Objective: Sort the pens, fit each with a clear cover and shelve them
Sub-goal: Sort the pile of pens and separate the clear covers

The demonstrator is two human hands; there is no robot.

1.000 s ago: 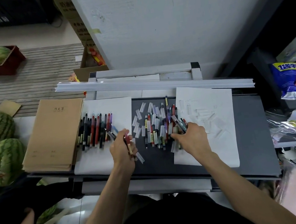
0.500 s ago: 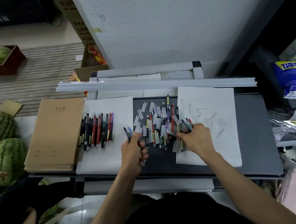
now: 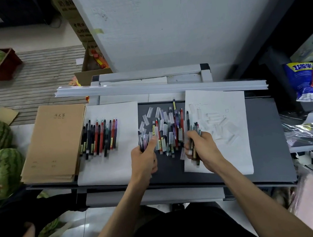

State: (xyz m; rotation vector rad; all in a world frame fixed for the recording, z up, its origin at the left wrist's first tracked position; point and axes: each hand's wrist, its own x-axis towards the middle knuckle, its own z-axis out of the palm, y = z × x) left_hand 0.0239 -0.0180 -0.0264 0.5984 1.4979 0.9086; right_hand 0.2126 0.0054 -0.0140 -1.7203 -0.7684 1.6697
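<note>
Mixed pens (image 3: 165,135) lie in a loose pile with clear covers (image 3: 150,112) on the dark tabletop (image 3: 262,124), between two white sheets. The left hand (image 3: 143,160) has its grip curled round a small bunch (image 3: 142,141) at the pile's left edge, and the right hand (image 3: 201,148) clutches a fuller bundle (image 3: 195,129) at the right edge. A sorted row (image 3: 99,137) lines the left sheet (image 3: 108,170), beside brown notebooks (image 3: 55,143).
</note>
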